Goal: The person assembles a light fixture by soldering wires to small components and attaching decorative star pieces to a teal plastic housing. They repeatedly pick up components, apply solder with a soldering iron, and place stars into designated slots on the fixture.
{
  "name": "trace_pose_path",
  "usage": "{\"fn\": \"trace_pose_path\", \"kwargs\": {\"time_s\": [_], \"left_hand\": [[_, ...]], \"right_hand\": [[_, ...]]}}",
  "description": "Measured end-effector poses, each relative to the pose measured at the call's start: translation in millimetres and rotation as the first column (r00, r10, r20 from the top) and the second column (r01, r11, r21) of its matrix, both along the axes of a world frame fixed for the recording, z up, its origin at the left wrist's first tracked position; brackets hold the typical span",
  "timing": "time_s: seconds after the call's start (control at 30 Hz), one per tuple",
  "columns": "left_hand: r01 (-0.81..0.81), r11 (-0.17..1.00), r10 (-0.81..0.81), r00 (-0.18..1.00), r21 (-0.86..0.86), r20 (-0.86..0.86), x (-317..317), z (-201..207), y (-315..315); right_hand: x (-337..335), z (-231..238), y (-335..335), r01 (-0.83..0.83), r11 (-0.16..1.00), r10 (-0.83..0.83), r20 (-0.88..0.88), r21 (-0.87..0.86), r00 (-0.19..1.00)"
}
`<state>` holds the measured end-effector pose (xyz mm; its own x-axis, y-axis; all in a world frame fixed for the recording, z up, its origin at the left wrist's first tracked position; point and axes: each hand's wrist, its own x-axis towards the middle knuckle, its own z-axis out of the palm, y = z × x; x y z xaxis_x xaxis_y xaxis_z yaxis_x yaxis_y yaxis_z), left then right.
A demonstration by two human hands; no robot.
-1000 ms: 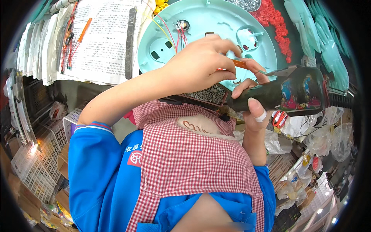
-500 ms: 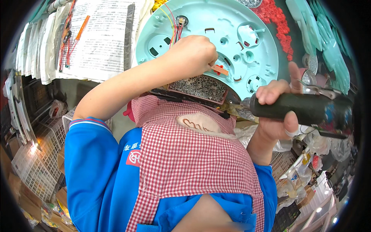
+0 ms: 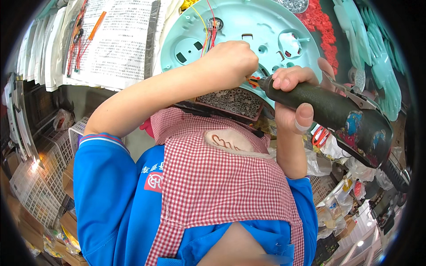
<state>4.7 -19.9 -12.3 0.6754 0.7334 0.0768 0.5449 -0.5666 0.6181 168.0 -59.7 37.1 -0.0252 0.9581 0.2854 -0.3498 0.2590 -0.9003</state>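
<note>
A wide teal plastic shell [image 3: 239, 20] lies in front of me, with moulded posts and openings. Over its near edge, my left hand [image 3: 233, 62] is closed, its fingertips pinching a small orange-brown strip [image 3: 253, 81]. Most of that strip is hidden by my fingers and the tool. My right hand [image 3: 295, 91] wraps round a dark electric screwdriver [image 3: 326, 108], thumb below and index finger raised by its lever. The screwdriver's tip points left and meets the strip area close to my left fingertips. Whether it touches a screw cannot be made out.
Below the shell sits a tray of small metal screws [image 3: 230, 103]. Red and yellow wires [image 3: 212, 35] rise from the shell. Printed sheets [image 3: 120, 44] lie at left, under wired parts. Red small parts [image 3: 321, 31] and teal plastic pieces [image 3: 381, 66] are at right.
My right hand has brought the screwdriver left and tilted it, so its tip is now at my left fingertips. My left hand and the shell have shifted slightly right in view.
</note>
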Motion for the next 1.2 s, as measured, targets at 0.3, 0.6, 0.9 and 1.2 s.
{"fn": "trace_pose_path", "kwargs": {"time_s": [0.3,0.6,0.9,1.2], "left_hand": [[0.03,0.998,-0.034,0.996,0.046,0.083,-6,2,-1],[-0.038,0.993,0.001,0.948,0.112,0.32,-25,20,-23],[0.191,0.951,-0.151,0.973,0.245,-0.174,-19,7,-91],[0.204,0.938,-0.162,0.973,0.282,-0.165,-8,-6,-85]], "right_hand": [[8,3,8,-0.119,0.989,0.124,-0.052,0.082,0.991],[10,23,8,-0.196,0.964,0.228,-0.187,0.177,0.955],[-12,19,12,-0.21,0.978,0.21,-0.006,0.009,0.978],[-8,0,18,-0.251,0.967,0.254,0.161,-0.042,0.954]]}}
